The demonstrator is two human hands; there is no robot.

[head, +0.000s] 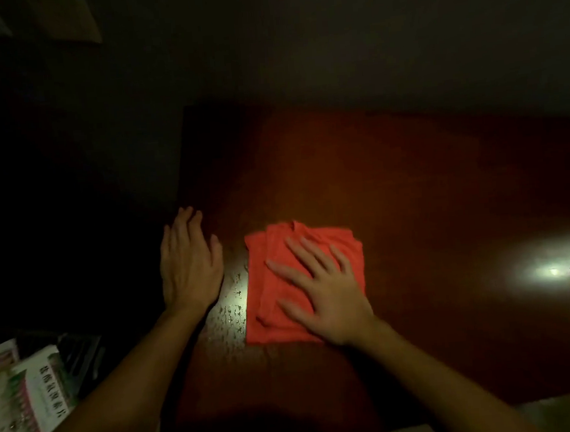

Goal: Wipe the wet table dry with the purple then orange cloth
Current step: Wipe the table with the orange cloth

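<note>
The right hand point(327, 291) lies flat, fingers spread, pressing the folded orange cloth point(302, 282) onto the dark wooden counter point(429, 204) near its left edge; its grip is released, palm down, clenching nothing. The remaining water droplets point(231, 308) glisten just beside the cloth's left side, between it and the left hand point(190, 264), which rests open on the counter's left edge. The next wipe likely calls for a leftward sweep.

Glossy dark-red wooden table point(394, 190), beaded with water droplets point(231, 308) that glint, under a soft matt orange cloth point(278, 284), folded and lightly creased.
</note>
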